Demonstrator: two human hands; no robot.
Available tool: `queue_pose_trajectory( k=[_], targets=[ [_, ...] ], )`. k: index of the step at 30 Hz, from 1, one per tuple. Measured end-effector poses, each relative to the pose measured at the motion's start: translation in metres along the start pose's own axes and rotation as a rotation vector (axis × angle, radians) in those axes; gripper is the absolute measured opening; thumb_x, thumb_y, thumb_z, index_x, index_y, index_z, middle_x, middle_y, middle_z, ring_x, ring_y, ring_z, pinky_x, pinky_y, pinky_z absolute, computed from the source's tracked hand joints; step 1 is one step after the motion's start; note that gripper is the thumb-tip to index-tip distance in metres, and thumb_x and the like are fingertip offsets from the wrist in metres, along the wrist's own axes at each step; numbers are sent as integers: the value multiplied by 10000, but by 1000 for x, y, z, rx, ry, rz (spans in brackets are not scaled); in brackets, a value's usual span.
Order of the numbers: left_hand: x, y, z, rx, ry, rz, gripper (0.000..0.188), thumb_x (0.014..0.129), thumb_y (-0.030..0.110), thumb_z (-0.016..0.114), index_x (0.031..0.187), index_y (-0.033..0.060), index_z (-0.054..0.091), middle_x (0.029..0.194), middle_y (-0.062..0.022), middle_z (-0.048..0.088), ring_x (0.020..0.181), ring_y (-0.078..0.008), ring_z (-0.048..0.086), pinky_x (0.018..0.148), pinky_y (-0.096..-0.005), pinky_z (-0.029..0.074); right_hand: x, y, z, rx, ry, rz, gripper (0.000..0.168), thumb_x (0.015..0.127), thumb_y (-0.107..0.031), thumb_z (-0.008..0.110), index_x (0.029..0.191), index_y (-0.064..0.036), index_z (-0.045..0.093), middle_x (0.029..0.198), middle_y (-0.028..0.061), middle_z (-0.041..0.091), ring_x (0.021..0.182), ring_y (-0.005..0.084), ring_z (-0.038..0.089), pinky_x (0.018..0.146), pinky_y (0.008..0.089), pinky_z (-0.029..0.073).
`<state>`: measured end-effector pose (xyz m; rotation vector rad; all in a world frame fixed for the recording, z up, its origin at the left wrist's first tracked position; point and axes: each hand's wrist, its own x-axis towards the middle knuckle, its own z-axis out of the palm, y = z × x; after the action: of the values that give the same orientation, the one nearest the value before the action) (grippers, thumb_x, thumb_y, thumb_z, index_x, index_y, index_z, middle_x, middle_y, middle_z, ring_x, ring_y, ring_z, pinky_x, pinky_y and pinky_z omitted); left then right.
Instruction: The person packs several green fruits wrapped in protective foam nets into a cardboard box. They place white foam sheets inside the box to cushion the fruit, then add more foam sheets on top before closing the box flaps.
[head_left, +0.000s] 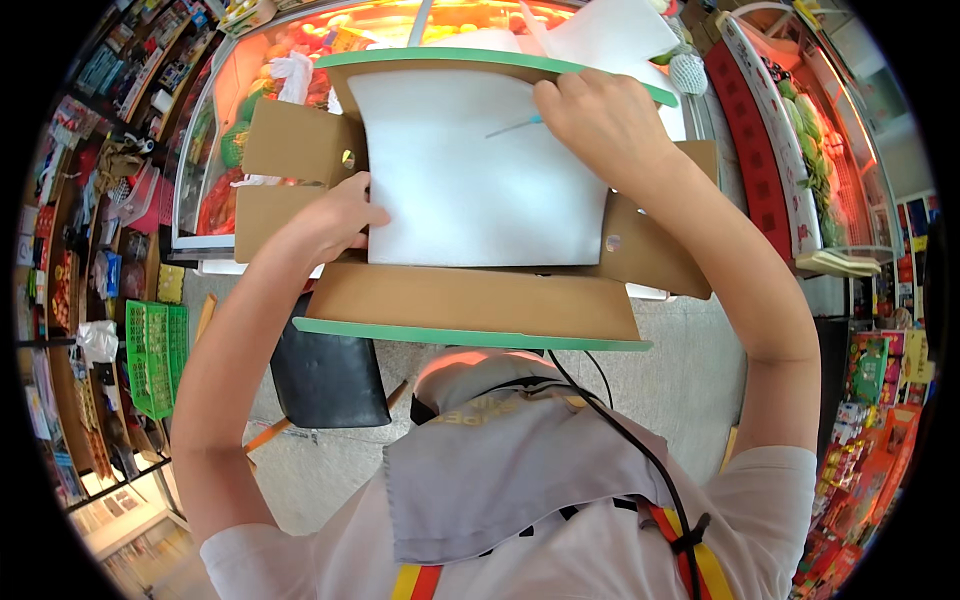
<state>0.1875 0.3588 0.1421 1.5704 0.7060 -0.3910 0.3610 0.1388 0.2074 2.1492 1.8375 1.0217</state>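
Note:
An open cardboard box (469, 292) with green-edged flaps stands before me, a white foam sheet (480, 172) lying across its opening. My left hand (341, 217) is at the sheet's left edge, thumb over it and the other fingers partly hidden by the box side. Near the top right corner of the sheet, my right hand (600, 124) is closed around a thin metal tool (514, 129) with a blue part at the fingers. Its tip points left over the sheet. Most of the tool's handle is hidden in the hand, which overlaps the far flap.
Behind the box is a lit glass display case (202, 150) with bagged produce. More white foam sheets (615, 34) lie beyond the far flap. A black-seated chair (330, 375) stands at lower left, near a green plastic basket (154, 360). A black cable (637, 442) runs down my front.

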Motion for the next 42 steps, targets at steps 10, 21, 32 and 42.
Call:
queue_pose_trajectory(
  k=[10, 21, 32, 42],
  targets=[
    [19, 28, 5, -275, 149, 217, 421, 865, 239, 518, 1212, 34, 397, 1179, -71, 458, 1100, -188, 423, 891, -410, 363, 5, -1, -9, -55, -88, -10, 130, 600, -51, 591, 601, -71, 462, 557, 34, 520, 551, 160, 565, 434, 271, 456],
    [41, 19, 5, -467, 170, 363, 353, 897, 234, 492, 1177, 27, 437, 1111, -58, 505, 1044, -160, 462, 887, -348, 392, 6, 1, -8, -67, -62, -27, 138, 590, -49, 590, 596, -79, 455, 549, 26, 503, 546, 152, 561, 425, 267, 454],
    [44, 13, 8, -504, 224, 446, 396, 907, 256, 459, 1212, 7, 420, 1177, -69, 469, 1100, -169, 400, 939, -331, 315, 4, 0, -4, -29, -32, -11, 99, 590, -71, 586, 602, -71, 488, 560, 39, 527, 541, 164, 562, 423, 279, 455],
    [47, -1, -2, -556, 241, 472, 466, 885, 201, 491, 1287, 28, 333, 1228, -38, 417, 1026, -140, 436, 885, -272, 347, -9, -1, -23, 12, 69, 43, 81, 625, -131, 558, 605, -63, 519, 559, 44, 530, 539, 172, 538, 446, 285, 427]
  ],
)
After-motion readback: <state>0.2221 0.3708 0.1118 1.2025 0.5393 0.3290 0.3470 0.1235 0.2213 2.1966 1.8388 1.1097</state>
